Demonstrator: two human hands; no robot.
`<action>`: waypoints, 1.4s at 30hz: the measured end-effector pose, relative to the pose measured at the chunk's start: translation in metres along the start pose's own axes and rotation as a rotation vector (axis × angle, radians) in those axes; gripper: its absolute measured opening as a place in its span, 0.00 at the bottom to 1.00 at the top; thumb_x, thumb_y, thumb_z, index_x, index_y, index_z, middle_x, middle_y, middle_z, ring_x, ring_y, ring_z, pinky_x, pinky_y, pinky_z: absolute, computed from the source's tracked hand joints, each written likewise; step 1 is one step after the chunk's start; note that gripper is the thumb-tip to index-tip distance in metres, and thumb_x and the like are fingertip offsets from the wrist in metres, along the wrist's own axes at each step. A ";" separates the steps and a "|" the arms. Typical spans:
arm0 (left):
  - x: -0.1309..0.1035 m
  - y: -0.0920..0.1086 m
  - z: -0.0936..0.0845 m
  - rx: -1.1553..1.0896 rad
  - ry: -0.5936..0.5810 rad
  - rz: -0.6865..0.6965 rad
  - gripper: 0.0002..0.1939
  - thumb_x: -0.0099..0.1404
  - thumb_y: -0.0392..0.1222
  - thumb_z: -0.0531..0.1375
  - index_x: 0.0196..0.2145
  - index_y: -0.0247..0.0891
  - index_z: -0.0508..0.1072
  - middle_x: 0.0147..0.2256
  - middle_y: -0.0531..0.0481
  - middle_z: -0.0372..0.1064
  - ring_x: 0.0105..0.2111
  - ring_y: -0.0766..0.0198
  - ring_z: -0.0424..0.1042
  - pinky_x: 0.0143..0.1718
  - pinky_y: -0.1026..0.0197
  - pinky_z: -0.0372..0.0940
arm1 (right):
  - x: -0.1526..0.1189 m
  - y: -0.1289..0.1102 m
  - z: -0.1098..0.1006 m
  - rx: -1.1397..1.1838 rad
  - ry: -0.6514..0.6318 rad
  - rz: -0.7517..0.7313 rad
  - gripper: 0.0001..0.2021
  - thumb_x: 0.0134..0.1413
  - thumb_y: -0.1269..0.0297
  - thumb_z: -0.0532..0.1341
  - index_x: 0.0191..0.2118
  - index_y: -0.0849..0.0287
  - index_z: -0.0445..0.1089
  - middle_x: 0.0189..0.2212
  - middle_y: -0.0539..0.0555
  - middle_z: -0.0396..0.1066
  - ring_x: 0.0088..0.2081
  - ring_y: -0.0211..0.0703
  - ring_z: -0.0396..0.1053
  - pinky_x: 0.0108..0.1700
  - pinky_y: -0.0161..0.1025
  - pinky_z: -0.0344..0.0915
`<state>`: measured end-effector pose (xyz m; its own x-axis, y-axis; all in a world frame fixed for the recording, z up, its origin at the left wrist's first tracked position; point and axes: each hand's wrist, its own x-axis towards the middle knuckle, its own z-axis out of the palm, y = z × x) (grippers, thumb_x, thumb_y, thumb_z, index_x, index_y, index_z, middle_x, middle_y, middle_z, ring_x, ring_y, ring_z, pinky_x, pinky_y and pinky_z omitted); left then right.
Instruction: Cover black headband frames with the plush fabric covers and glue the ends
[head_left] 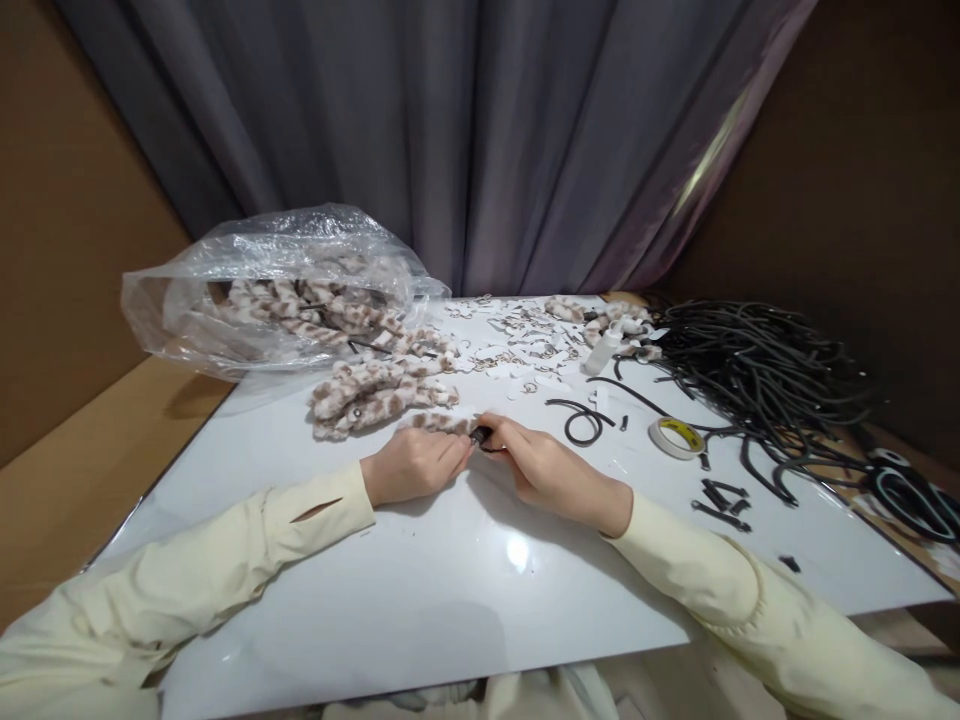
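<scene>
My two hands meet over the middle of the white table (420,620). My left hand (416,462) is closed around a fluffy brown-and-white fabric tube (439,422), whose far part shows above my knuckles. My right hand (540,465) pinches a small black piece (480,436) at the end of that tube, against my left fingertips. What exactly the black piece is, the fingers partly hide. Just behind my left hand lie several more fluffy spotted tubes (367,395) in a bundle.
A clear plastic bag (285,250) with spotted tubes stands back left. Paper scraps (517,345) lie at the back. On the right are a small bottle (602,350), a tape roll (676,438), short black pieces (721,500), a heap of black cords (757,360) and scissors (911,495).
</scene>
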<state>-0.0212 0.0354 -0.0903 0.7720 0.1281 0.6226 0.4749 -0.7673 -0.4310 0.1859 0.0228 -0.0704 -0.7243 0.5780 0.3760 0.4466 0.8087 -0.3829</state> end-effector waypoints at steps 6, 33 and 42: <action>-0.002 -0.002 0.001 -0.015 -0.003 0.012 0.09 0.64 0.32 0.52 0.25 0.35 0.62 0.17 0.56 0.59 0.17 0.68 0.60 0.18 0.62 0.52 | -0.001 0.005 -0.003 -0.039 -0.079 -0.047 0.20 0.48 0.83 0.48 0.47 0.61 0.56 0.40 0.59 0.67 0.38 0.45 0.68 0.35 0.38 0.66; -0.003 0.003 -0.003 -0.071 0.011 0.067 0.09 0.64 0.30 0.47 0.39 0.28 0.65 0.17 0.54 0.62 0.16 0.66 0.61 0.15 0.63 0.53 | 0.004 0.004 -0.001 0.126 0.023 -0.018 0.11 0.59 0.71 0.51 0.46 0.62 0.65 0.41 0.60 0.67 0.41 0.43 0.67 0.42 0.39 0.65; -0.002 0.003 -0.004 -0.182 0.006 0.114 0.14 0.63 0.30 0.49 0.47 0.29 0.60 0.20 0.53 0.65 0.17 0.67 0.62 0.16 0.64 0.55 | 0.008 0.004 -0.007 0.308 -0.149 0.153 0.07 0.53 0.71 0.58 0.38 0.63 0.70 0.31 0.54 0.72 0.29 0.38 0.68 0.31 0.32 0.64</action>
<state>-0.0231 0.0305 -0.0902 0.8137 0.0306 0.5805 0.2998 -0.8776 -0.3740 0.1858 0.0315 -0.0628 -0.7399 0.6490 0.1767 0.3929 0.6303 -0.6696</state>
